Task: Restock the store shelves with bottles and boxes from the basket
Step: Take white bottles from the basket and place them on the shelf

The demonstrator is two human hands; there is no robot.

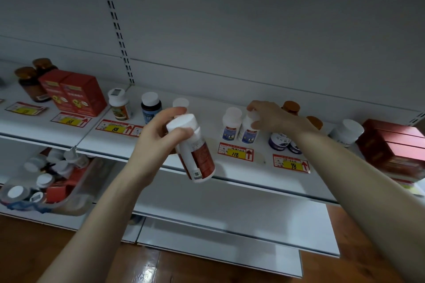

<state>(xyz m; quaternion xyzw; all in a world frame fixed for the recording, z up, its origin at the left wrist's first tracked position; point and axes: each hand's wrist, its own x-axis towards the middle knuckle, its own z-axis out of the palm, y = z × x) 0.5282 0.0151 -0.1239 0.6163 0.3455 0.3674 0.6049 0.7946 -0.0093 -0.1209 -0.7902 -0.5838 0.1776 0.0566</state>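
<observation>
My left hand (156, 138) grips a white bottle with a red label (195, 154) by its cap end, tilted, in front of the white shelf (241, 174). My right hand (269, 117) reaches over the shelf and its fingers curl round the cap of a white bottle with a blue label (248, 132). A matching bottle (231, 126) stands just left of it. The clear basket (76, 200) on the lower shelf at left holds several bottles and red boxes.
Along the shelf stand brown bottles (28, 82), red boxes (78, 96), a white bottle (118, 104), a dark blue bottle (150, 107), orange-capped bottles (291, 108) and a white jar (347, 132). Stacked red boxes (395, 147) sit at far right. Price tags line the shelf front.
</observation>
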